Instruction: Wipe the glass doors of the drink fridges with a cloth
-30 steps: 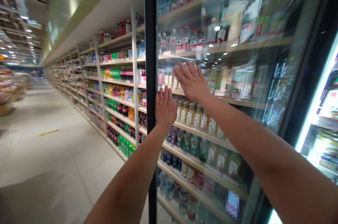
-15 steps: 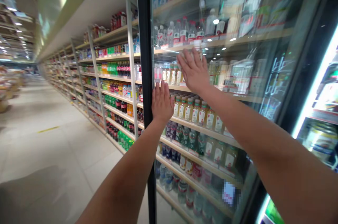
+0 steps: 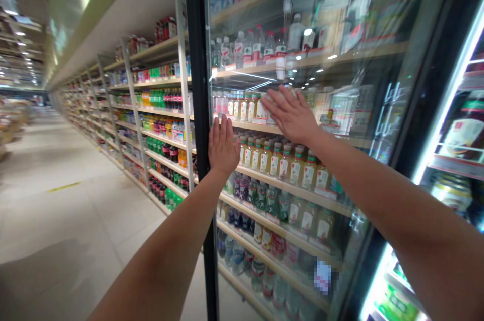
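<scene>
A glass door (image 3: pixel 363 170) with a black frame (image 3: pixel 195 64) stands in front of me, swung open from a lit cooler. My left hand (image 3: pixel 224 148) lies flat against the door near its left edge, beside the black frame, fingers straight and close together. Higher and further right, my right hand (image 3: pixel 293 115) is laid on the glass with its fingers stretched towards the upper left. Neither hand visibly holds anything; both palms are hidden. Through the pane show shelves of drinks, among them yellowish juice bottles (image 3: pixel 284 162) just below my right hand.
Long drink shelves (image 3: pixel 162 134) run away to the left, beside a pale floor (image 3: pixel 71 220) with a yellow strip (image 3: pixel 64 187). At the right is the cooler's lit interior with a dark bottle (image 3: pixel 463 132). Reflections of lamps cross the glass.
My right hand has slid down and slightly right across the glass, its fingers tilting further left. My left hand stays by the frame. The view has shifted a little, showing more of the cooler.
</scene>
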`<state>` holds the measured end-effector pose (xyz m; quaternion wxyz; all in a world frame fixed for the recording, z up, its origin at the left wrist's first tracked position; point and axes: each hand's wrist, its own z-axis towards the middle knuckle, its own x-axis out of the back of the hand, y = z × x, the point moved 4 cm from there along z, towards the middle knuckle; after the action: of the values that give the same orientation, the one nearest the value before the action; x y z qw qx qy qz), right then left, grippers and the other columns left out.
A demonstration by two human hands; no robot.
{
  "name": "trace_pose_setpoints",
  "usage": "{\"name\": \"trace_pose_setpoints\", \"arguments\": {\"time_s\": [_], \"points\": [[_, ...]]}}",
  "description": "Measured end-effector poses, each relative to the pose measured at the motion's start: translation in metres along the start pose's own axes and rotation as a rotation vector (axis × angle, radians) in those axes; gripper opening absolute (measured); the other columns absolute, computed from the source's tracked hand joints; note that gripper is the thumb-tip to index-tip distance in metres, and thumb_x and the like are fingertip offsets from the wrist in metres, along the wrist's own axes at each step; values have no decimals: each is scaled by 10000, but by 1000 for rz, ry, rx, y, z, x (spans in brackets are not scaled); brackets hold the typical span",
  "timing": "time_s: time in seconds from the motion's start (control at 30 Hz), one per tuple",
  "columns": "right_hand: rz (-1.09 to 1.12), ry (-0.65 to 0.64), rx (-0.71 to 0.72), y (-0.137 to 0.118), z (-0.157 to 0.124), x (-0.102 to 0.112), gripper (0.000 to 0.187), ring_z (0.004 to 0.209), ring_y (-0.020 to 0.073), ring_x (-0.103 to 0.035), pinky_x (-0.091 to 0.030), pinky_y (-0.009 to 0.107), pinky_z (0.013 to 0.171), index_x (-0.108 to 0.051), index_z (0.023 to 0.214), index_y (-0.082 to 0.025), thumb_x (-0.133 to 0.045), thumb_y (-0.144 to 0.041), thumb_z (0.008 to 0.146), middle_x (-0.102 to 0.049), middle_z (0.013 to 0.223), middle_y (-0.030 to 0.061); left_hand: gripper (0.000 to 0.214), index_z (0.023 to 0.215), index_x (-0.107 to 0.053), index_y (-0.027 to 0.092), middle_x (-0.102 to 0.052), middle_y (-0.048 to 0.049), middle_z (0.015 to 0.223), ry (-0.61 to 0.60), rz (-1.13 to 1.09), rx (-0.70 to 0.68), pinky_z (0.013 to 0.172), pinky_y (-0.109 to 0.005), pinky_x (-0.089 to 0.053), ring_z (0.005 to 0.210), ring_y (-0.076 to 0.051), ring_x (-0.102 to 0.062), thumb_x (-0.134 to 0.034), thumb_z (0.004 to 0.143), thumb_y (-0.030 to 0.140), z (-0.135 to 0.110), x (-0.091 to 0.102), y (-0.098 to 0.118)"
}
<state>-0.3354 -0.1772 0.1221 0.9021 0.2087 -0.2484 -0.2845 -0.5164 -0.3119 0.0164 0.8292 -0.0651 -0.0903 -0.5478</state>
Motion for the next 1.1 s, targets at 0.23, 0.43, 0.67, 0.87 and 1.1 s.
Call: {"name": "trace_pose_setpoints", "arguments": {"time_s": [0.23, 0.43, 0.67, 0.87, 1.1], "points": [[-36, 176, -328, 58, -3, 17, 565, 1584, 360, -140, -200, 658, 1238, -304, 1642, -237, -305, -353, 1089, -246, 1711, 68, 559, 1528, -469, 75, -425, -192, 1580, 150, -4, 74, 1255, -495, -232, 1508, -325, -315, -407, 1035, 330, 23, 22, 18], [-47, 169, -338, 26, -32, 7, 570, 1584, 373, -141, -208, 645, 1242, -317, 1641, -231, -359, -325, 1080, -235, 1714, 75, 620, 1619, -361, 167, -252, -79, 1690, 86, -47, 1, 1296, -526, -61, 1580, -292, -110, -400, 1024, 336, 99, 33, 50], [10, -51, 50, 31, -91, -1, 579, 1591, 264, -176, -170, 573, 1289, -335, 1615, -368, -464, -346, 1050, -317, 1688, -27, 690, 1632, -300, 190, -189, 0, 1711, 9, -103, 42, 1300, -533, 40, 1588, -275, -18, -359, 976, 396, 108, 27, 49], [-95, 200, -402, 86, -107, 9, 600, 1597, 337, -104, -193, 626, 1267, -317, 1642, -233, -307, -428, 1075, -246, 1710, 89, 673, 1603, -258, 275, -201, 50, 1702, 9, -84, 43, 1311, -556, 4, 1577, -254, -17, -346, 948, 398, 108, 29, 48], [-60, 198, -370, 107, -128, 8, 654, 1590, 327, -162, -199, 590, 1271, -412, 1606, -196, -280, -516, 1051, -328, 1675, 102, 732, 1620, -301, 190, -216, 21, 1700, 21, -158, 27, 1306, -559, 42, 1583, -276, -21, -444, 917, 331, 104, 35, 51]]}}
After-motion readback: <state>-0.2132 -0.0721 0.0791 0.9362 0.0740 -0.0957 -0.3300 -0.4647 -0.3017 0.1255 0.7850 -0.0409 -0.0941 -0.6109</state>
